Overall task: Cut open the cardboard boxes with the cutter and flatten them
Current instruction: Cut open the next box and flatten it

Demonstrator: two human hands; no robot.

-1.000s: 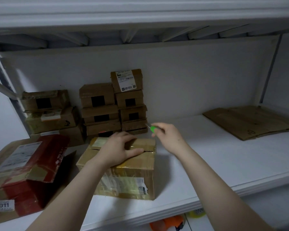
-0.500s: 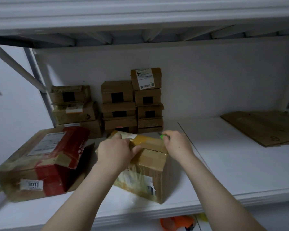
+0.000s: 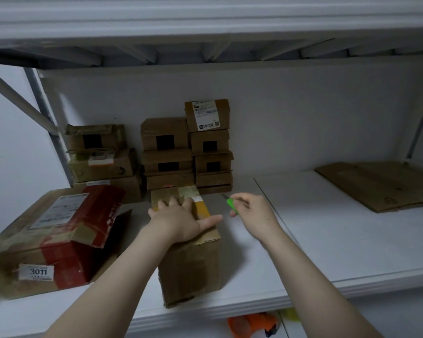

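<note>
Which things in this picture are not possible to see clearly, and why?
Head view:
- Seam on top of the box: hidden under the left hand.
- Blade of the cutter in the right hand: too small and blurred.
- Label on the highest stacked box: print too small.
- Orange object below: cut off by the shelf edge and frame.

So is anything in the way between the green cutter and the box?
Nothing visible. The right hand holds the green cutter just right of the cardboard box, with only bare shelf between. The left hand lies flat on the box's top.
</note>
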